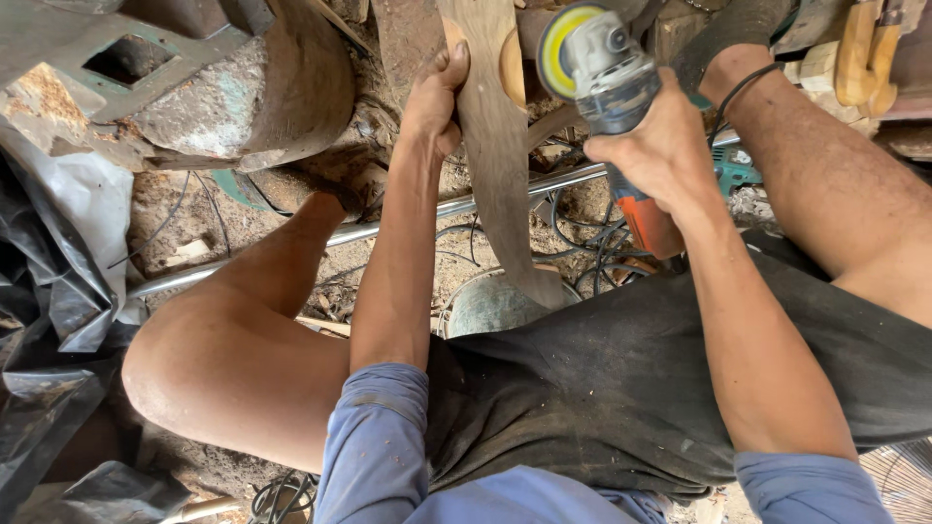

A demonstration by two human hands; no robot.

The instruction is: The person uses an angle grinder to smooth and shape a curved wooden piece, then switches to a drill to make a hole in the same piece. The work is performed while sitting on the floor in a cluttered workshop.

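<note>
— Dusty ground with sawdust fills the space under the person, and a thin metal pipe runs across it. Do you see what else lies there?

— Yes. Black cables are tangled near the pipe, and a round grey metal bowl sits just behind the dark cloth that covers the lap. On the left, crumpled black plastic sheet looks shiny and wrinkled. Above it is a rough, rusty metal block with a square hole.

— What does the left hand do?

— It is closed around the edge of a long curved wooden piece. The thumb points up along the wood. The wood is flat, pale brown, smooth in the grain, and it bends down to a narrow tip close to the bowl.

— And the right hand?

— It grips firmly the body of an angle grinder. The fingers are wrapped fully around it. The head of the tool is grey metal, the rear part is orange plastic, and its disc is round with a yellow ring. The disc is near the upper part of the wooden piece, on its right side; if it touches, I cannot tell.

— Where is the wood, then?

— Between the two knees, upright, in front of the person.
</note>
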